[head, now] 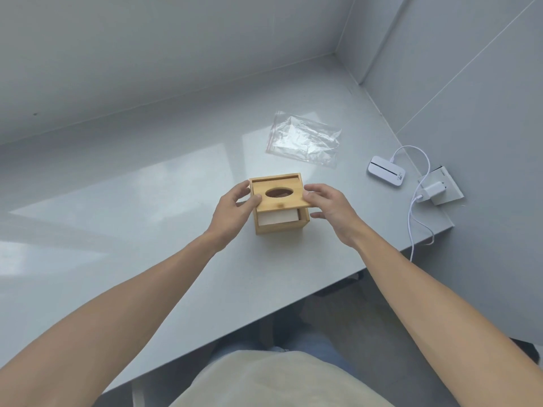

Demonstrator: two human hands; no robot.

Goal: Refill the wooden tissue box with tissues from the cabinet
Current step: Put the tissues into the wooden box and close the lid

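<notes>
I see both hands at the box (280, 207), mid-counter (147, 230): left hand (235, 208) and right hand (329, 205) pinch the lid (280, 195) by its side edges. The oval-holed lid sits partly slid toward me, tissues (277, 218) showing white inside. Farther back lies an empty clear bag (304, 138).

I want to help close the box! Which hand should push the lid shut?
Probably the left hand: its thumb already presses the near edge of the half-slid lid. The right hand grips the lid's side and can steady the wooden tissue box.
</notes>
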